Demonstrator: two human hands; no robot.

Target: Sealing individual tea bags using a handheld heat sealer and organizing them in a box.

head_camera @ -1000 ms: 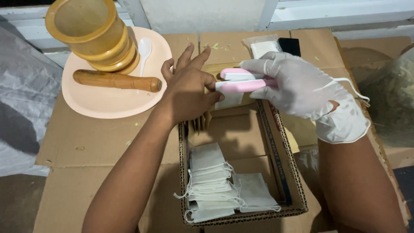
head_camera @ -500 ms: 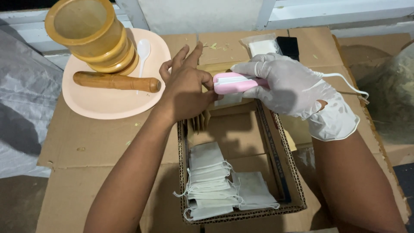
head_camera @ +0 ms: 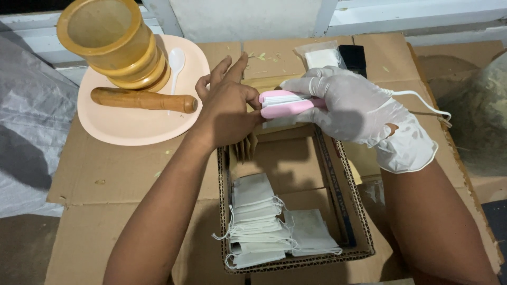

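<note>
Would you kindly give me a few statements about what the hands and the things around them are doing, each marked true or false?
1. The right hand wears a white glove. True.
2. The left hand is gloved too. False: it is bare.
3. The right hand grips a pink sealer with a white cord. True.
4. The wooden pestle lies inside the cardboard box. False: it lies on the peach plate.
5. White drawstring sachets are stacked in the box. True.
6. The white spoon rests on the sachets. False: it rests on the plate, beside the yellow mortar.
</note>
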